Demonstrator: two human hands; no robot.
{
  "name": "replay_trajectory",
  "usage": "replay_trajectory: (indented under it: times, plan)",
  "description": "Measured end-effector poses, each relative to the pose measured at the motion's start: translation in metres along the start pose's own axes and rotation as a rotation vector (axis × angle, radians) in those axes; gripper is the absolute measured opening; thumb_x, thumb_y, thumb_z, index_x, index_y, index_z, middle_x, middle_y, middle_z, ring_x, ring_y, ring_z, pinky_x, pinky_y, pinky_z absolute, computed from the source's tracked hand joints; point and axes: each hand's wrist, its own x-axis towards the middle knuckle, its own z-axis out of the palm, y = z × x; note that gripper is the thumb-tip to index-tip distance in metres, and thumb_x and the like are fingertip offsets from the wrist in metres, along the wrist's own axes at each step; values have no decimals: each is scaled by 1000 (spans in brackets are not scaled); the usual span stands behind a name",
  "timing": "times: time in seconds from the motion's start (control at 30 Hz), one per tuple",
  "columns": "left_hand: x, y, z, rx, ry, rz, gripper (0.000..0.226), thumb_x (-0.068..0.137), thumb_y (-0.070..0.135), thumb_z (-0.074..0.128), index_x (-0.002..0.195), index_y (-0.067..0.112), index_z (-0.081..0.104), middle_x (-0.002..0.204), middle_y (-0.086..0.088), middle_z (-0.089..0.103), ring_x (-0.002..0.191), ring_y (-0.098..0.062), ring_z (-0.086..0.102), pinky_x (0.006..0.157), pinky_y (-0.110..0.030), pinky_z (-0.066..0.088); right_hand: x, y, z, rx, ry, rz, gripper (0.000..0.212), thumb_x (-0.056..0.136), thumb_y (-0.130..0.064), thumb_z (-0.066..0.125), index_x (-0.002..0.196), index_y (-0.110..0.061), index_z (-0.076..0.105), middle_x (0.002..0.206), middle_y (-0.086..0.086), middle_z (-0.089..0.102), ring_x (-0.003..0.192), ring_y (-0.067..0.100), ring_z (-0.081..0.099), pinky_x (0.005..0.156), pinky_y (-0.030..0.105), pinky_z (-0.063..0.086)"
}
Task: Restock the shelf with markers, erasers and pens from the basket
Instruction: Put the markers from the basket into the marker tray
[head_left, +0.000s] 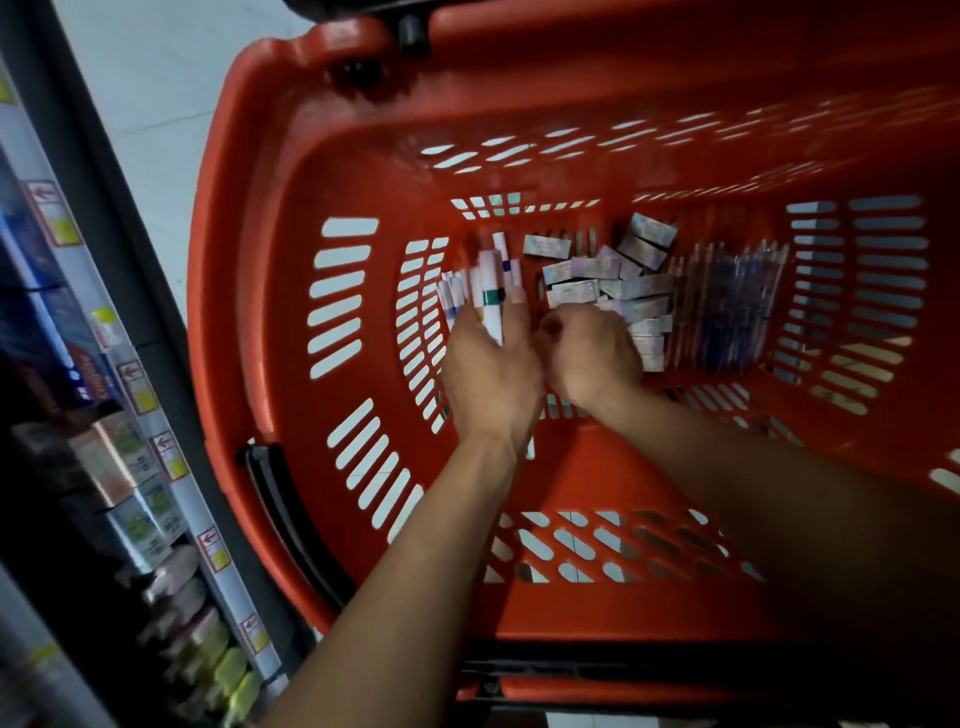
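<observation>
Both hands reach into the red basket (291, 171): left hand (491, 371) grips a bundle of markers (488, 283) near its left wall; right hand (589, 358) curls beside the erasers (618, 283), its hold hidden. Markers look light, stiff, slippery; grip mid-barrel.

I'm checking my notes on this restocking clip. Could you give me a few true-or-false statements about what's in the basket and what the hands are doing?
1. The basket is blue. False: it is red-orange.
2. The left hand holds white markers. True.
3. The pens lie at the left end of the basket floor. False: they lie at the right end, beyond the erasers.
4. The right hand is down among the erasers. True.
5. The shelf stands to the right of the basket. False: it is on the left.
</observation>
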Motion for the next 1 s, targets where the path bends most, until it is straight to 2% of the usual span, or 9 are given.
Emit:
replay_trajectory:
  times: [0.17,0.3,0.43,0.57,0.7,0.77,0.87,0.93,1.0]
  plan:
    - [5,-4,-2,-91,73,-182,41,94,50,61,67,19,64,59,5,64,55,-18,58,56,-37,47,10,-15,18,-141,76,104,31,95,-40,59,103,-15,76,107,17,72,103,39,69,72,35,43]
    - [7,-6,0,-96,79,-217,36,92,42,64,64,19,61,58,4,62,58,-22,58,64,-42,53,11,-22,23,-166,104,108,34,98,-37,55,101,-8,74,108,18,72,104,41,68,71,37,42]
    - [4,-8,0,-98,71,-174,38,96,45,61,66,21,60,59,4,61,57,-19,58,61,-40,51,9,-20,22,-173,83,92,27,98,-29,58,99,-7,73,107,18,72,104,41,68,70,36,41]
    - [4,-7,-2,-56,94,-133,37,98,46,65,70,23,63,57,10,65,49,-2,58,51,-27,45,-2,-13,9,-86,56,55,30,88,-44,65,89,-15,74,88,10,72,88,35,70,63,30,42]
    - [6,-5,-5,-44,34,-156,34,81,58,77,85,23,76,73,9,76,66,-9,75,66,-40,64,-29,-7,-16,137,-57,-69,11,77,-43,65,76,-33,63,66,-8,63,64,10,60,52,25,40]
    - [8,-5,-6,-26,10,-166,30,77,53,82,84,23,78,72,11,77,65,-7,75,63,-33,62,-43,-10,-27,229,-95,-128,8,71,-36,61,68,-43,57,53,-9,56,49,6,50,45,22,32]
    - [9,-5,-6,-3,21,-214,20,75,36,77,69,18,74,60,10,72,54,-8,68,51,-23,48,-54,-8,-34,347,-130,-217,7,72,-23,60,67,-28,60,54,1,61,47,15,56,51,31,47]
    - [8,-6,-6,-10,43,-228,21,75,36,72,65,17,69,57,6,70,52,-11,66,52,-27,49,-51,-5,-37,426,-135,-207,9,73,-23,58,71,-18,65,57,3,66,55,23,65,60,42,57]
    - [9,-6,-6,-2,76,-244,27,78,41,71,62,19,66,55,6,67,49,-11,63,54,-30,50,-40,-4,-34,420,-86,-136,15,79,-27,56,72,-21,68,60,-2,69,61,20,68,65,41,57]
